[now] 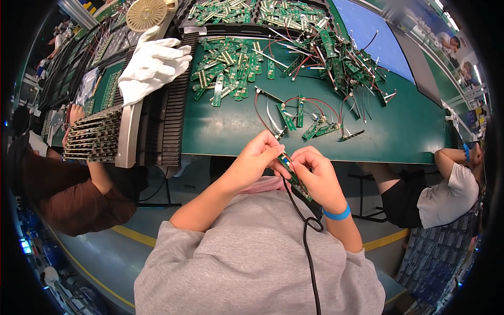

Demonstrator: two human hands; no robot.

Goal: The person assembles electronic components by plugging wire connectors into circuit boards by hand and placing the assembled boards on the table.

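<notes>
Just off the table's near edge, I hold a narrow green circuit board (298,183) between both hands, tilted down to the right. My left hand (261,158) pinches its upper end, where a red wire and a white connector show. The fingers of my right hand (318,176) are closed on its middle, and the lower end sticks out below them. A blue band (336,213) circles my right wrist. Beyond my hands, several small boards (316,127) joined by red, black and white wires lie on the green table (220,133).
A tangled heap of wired boards (341,58) rises at the back right. Loose boards (231,68) are piled at the back left. White gloves (152,65) hang over a black slotted rack (173,110). A black cable (306,247) runs down my front. Co-workers sit on both sides.
</notes>
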